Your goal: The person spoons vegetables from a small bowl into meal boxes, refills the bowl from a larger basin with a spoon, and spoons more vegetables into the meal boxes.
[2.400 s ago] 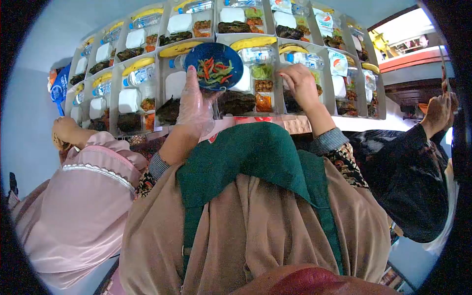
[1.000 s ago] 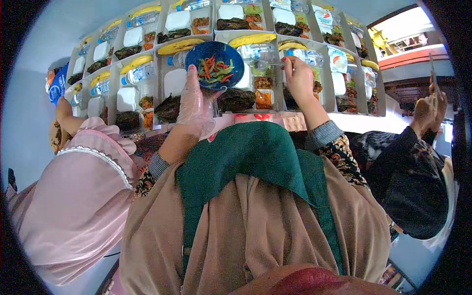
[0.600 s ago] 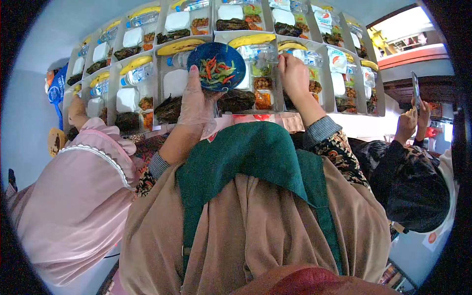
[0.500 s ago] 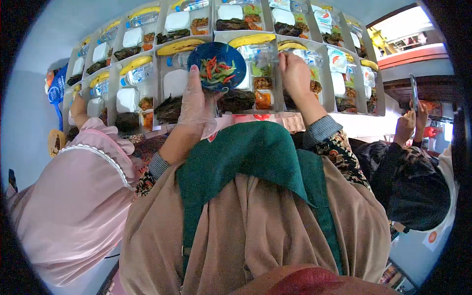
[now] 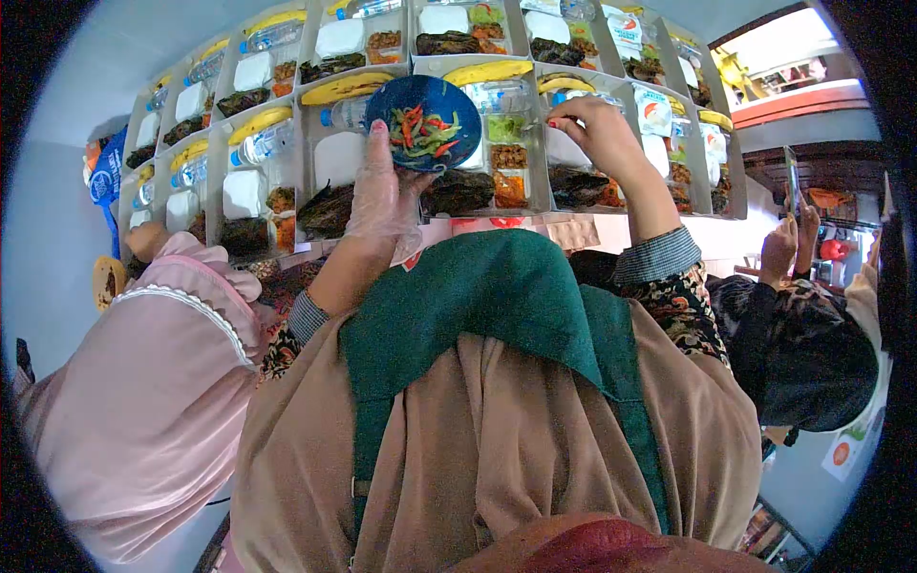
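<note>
My left hand (image 5: pixel 374 196), in a clear plastic glove, grips a dark blue bowl (image 5: pixel 382 100) from its near left side. Sliced red and green vegetables (image 5: pixel 425 132) lie in it. The bowl is over an open meal box with a banana (image 5: pixel 346 88), a white packet (image 5: pixel 336 158) and a dark leaf-wrapped item (image 5: pixel 325 210). My bare right hand (image 5: pixel 604 134) is over the box to the right, fingers pinched together. A thin pale thing shows at the fingertips, too small to name. Between the hands, another box holds a water bottle (image 5: pixel 499 97) and orange food (image 5: pixel 510 189).
Several rows of filled boxes cover the table. At left, a person in a pink garment (image 5: pixel 158 382) has a hand (image 5: pixel 146 241) at the boxes. At right, a person in black (image 5: pixel 802 353) holds up a phone (image 5: pixel 792 181).
My right hand has moved right and slightly toward me, uncovering more of the box under it. The bowl stays in my left hand, barely shifted. The left person's hand has moved nearer the table's edge.
</note>
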`<move>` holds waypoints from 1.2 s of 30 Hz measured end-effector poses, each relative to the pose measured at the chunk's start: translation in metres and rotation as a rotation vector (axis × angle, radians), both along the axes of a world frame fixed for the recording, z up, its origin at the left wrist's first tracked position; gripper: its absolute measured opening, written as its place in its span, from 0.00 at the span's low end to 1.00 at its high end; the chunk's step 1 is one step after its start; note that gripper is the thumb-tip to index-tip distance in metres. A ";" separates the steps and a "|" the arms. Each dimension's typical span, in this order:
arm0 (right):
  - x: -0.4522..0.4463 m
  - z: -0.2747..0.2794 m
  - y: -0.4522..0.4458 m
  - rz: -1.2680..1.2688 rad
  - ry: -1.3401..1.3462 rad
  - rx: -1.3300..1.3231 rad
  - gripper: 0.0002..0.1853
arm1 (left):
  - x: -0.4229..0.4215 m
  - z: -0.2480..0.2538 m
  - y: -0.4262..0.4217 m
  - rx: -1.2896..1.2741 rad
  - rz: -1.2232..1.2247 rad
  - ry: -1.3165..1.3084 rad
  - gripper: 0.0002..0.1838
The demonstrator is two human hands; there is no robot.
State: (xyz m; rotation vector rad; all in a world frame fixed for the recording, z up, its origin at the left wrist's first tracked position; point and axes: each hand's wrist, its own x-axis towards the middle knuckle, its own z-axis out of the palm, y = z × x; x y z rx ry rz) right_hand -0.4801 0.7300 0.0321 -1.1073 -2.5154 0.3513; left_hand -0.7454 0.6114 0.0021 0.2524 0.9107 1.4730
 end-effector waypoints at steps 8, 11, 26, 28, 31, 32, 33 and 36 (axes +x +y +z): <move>-0.004 -0.005 0.015 0.061 -0.015 -0.021 0.08 | -0.001 0.001 0.003 0.017 0.003 -0.012 0.29; -0.004 -0.010 0.019 0.056 -0.010 -0.036 0.08 | 0.003 0.004 0.001 0.012 0.027 -0.009 0.29; 0.004 -0.007 0.018 -0.078 0.025 0.049 0.09 | -0.003 -0.001 -0.003 -0.042 0.007 0.015 0.27; 0.005 -0.007 0.022 -0.068 0.021 0.057 0.09 | -0.001 0.003 -0.001 -0.051 0.019 0.018 0.27; -0.001 -0.006 0.019 -0.062 0.007 -0.001 0.09 | 0.001 0.006 0.000 -0.067 0.036 0.037 0.28; -0.002 -0.008 0.019 -0.046 0.004 -0.009 0.09 | 0.002 0.006 0.000 -0.056 0.029 0.033 0.28; -0.003 -0.012 0.018 -0.030 0.001 -0.015 0.08 | 0.002 0.006 0.000 -0.044 0.023 0.030 0.28; -0.002 -0.013 0.014 -0.029 0.007 0.002 0.08 | 0.000 0.001 -0.001 -0.063 0.010 -0.010 0.28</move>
